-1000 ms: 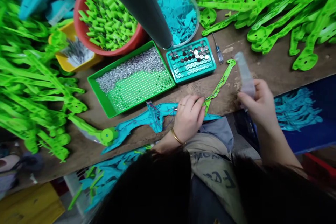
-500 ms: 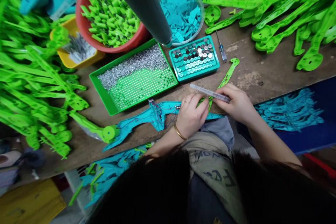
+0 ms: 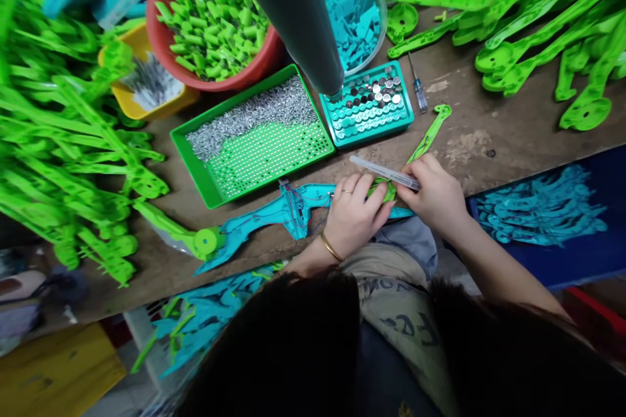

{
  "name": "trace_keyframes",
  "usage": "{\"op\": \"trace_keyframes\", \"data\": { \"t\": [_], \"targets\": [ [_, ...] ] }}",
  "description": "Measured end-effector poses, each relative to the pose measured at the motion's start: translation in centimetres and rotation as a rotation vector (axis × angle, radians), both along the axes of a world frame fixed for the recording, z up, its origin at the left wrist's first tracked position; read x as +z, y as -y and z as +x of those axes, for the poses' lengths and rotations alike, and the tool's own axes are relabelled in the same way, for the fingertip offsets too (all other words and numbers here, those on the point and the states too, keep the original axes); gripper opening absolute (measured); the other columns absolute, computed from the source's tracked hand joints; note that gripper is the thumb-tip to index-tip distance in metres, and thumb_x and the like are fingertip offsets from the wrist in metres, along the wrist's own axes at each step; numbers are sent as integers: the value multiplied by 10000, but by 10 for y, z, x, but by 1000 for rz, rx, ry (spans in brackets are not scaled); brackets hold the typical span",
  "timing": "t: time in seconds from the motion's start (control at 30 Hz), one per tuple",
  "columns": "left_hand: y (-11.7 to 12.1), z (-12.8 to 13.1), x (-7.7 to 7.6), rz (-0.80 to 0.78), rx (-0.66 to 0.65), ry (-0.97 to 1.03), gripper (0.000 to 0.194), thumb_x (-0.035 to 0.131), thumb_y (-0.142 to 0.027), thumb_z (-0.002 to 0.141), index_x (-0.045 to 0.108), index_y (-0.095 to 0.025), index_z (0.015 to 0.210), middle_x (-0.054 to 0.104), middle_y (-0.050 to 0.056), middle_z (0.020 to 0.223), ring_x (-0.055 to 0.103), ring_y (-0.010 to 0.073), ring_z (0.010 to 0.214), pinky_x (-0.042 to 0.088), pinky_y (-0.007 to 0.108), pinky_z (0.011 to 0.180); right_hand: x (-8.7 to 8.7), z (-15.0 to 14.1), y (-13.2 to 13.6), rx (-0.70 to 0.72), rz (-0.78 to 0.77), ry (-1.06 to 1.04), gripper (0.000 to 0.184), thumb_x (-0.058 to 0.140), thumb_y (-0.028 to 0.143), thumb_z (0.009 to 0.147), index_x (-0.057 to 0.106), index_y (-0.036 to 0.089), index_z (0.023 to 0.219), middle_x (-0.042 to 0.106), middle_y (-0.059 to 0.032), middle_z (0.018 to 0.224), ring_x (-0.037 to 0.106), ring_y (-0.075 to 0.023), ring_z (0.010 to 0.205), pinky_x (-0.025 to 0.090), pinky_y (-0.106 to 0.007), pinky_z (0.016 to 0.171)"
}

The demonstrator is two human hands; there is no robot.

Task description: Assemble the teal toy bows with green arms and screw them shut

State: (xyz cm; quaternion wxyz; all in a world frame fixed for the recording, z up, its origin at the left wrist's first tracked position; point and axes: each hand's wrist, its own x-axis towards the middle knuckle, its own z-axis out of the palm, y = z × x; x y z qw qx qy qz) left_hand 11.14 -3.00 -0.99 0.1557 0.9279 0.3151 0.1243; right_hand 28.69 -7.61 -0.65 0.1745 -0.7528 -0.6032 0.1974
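My left hand (image 3: 353, 214), with a ring and a bracelet, has its fingers closed on the round end of a bright green plastic arm piece (image 3: 432, 132). A translucent plastic strip (image 3: 379, 170) is pinched in my right hand (image 3: 437, 197), slanting across above the green piece. Thin wires run along that piece. Under and beside my left hand lies a long blue plastic bow-shaped part (image 3: 259, 215) with thin wires on it. At its left end sits a green arm with a round disc (image 3: 205, 243). My fingers partly hide where the strip meets the green piece.
Beyond my hands stand a green tray (image 3: 254, 176) of small screws and a teal tray (image 3: 366, 120) of button-like discs. A screwdriver (image 3: 419, 94) lies right of them. A dark pole (image 3: 298, 19) hangs overhead. Green parts (image 3: 538, 26) are heaped on both sides; blue parts (image 3: 542, 205) fill a bin.
The strip and my right hand have shifted slightly left and down toward my left hand. The green piece's round end shows more between my hands. The whole view has shifted a little.
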Motion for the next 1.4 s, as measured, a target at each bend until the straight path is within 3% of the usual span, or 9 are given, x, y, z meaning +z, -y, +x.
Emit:
{"op": "trace_keyframes", "data": {
  "t": [0.1,0.2,0.3,0.4,0.57,0.67,0.9,1.17,1.4],
  "targets": [
    [1,2,0,-16,8,-41,369,476,-413,969,672,-141,1123,644,177,1135,575,291,1048,443,432,905,1,5,0,-14,-10,-126,92,620,303,825,587,218,839,619,-55,893,599,-207,790,436,-307,636],
    [1,1,0,0,-17,-44,500,472,-543,945,658,-128,1152,634,190,1164,560,309,1084,434,444,927,5,19,1,-93,1,-472,291,692,383,772,574,212,976,626,-33,884,608,-191,804,484,-311,687],
    [1,0,-2,11,-36,-21,615,457,-646,908,658,-115,1144,632,204,1174,558,322,1093,422,452,944,11,34,6,-307,124,-744,283,644,420,805,595,222,1001,634,-14,859,595,-163,749,494,-316,689],
    [1,-1,-5,43,-53,7,681,462,-690,880,653,-90,1140,631,221,1179,566,326,1083,413,445,949,16,45,11,-511,250,-812,230,683,393,788,680,219,938,665,-25,879,597,-146,772,490,-298,705],
    [1,-2,-9,41,-68,-23,751,460,-754,828,635,-110,1172,635,213,1188,579,317,1080,410,429,943,18,43,9,-648,-3,-1096,411,853,448,560,693,222,865,655,10,675,567,-125,544,472,-249,458],
    [1,-2,-12,73,-63,-27,756,409,-768,837,635,-126,1166,650,197,1167,588,307,1074,416,422,935,15,35,4,-641,-106,-1149,420,865,493,535,660,205,762,678,0,678,635,-144,592,559,-260,506],
    [4,0,-12,79,-44,3,742,413,-748,853,638,-113,1165,648,203,1177,599,300,1063,428,409,927,8,22,-2,-591,-166,-1107,485,862,546,540,648,196,799,671,0,646,667,-170,593,578,-279,498],
    [5,-1,-15,177,-37,15,698,431,-706,886,656,-108,1167,675,188,1154,606,284,1052,425,406,959,11,30,-7,-479,-357,-666,505,771,682,590,574,223,671,603,14,516,534,-150,364,417,-283,353],
    [4,-4,-13,208,-95,-18,525,491,-658,889,578,-367,1317,656,127,1193,604,270,1037,441,414,898,15,47,-18,-239,-391,-248,521,663,680,723,492,225,534,557,3,454,488,-134,387,331,-271,402]
  ]
}}
